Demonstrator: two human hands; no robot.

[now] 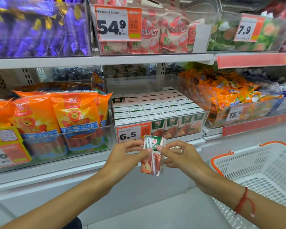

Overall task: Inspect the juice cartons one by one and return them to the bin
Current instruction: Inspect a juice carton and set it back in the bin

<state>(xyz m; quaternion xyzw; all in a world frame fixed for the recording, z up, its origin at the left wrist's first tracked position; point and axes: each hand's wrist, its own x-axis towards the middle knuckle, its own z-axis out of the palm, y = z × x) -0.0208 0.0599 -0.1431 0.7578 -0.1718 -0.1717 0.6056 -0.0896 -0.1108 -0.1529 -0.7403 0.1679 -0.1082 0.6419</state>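
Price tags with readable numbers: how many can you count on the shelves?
4: 54.9 tag top middle, 7.9 tag top right, 6.5 tag on the carton bin, 15.5 tag right. Others are cropped or blurred.

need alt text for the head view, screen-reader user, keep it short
Both hands, left hand and right hand, pinch a small juice carton upright in front of a store shelf. Behind it, a clear bin holds rows of matching cartons above a 6.5 price tag. A white shopping basket sits at right.

White-and-orange price tags read 54.9 (117, 23), 7.9 (248, 28), 6.5 (132, 133), 15.5 (236, 114); green-topped small juice cartons in clear bin (172, 125) read 100%.
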